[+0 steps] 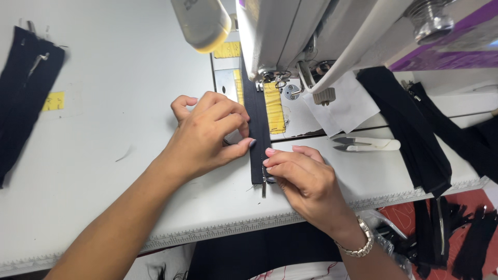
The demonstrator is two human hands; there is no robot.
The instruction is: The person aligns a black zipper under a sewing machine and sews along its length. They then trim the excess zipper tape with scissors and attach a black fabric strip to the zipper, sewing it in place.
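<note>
Left hand (207, 132) spread flat-fingered over the left edge of the black zipper tape (258, 111), fingertips and thumb pinched narrow against the cloth, pressing it to the white worktop (104, 171) so the strip stays straight. Right hand (303, 179) just beside that grip, on the near end of the same strip, thumb and forefinger closed narrow around the tape close to the metal zipper pull (264, 187), which pokes out toward the worktop's ruled front edge. Held thus from both sides, presumably to keep the tape taut and aligned with the feed line.

Beyond both grips, strip running away under the presser foot (270, 78) of the industrial sewing machine (290, 31), lying along a yellow guide strip (274, 106) taped to the bed (likely a seam-width marker). Needle itself hidden behind the machine head; hard to tell whether lowered.

Right of the right grip, white thread snips (365, 144) lying near, within easy reach, blades pointing left. Farther right, a heap of black zippers (415, 129) draped over the worktop edge, more hanging below. White paper scrap (345, 106) beside the machine foot. Far left of the left grip, well apart, another black zipper piece (23, 88) and a small yellow tape mark (54, 101). Metal-link bracelet (358, 243) on the right wrist.
</note>
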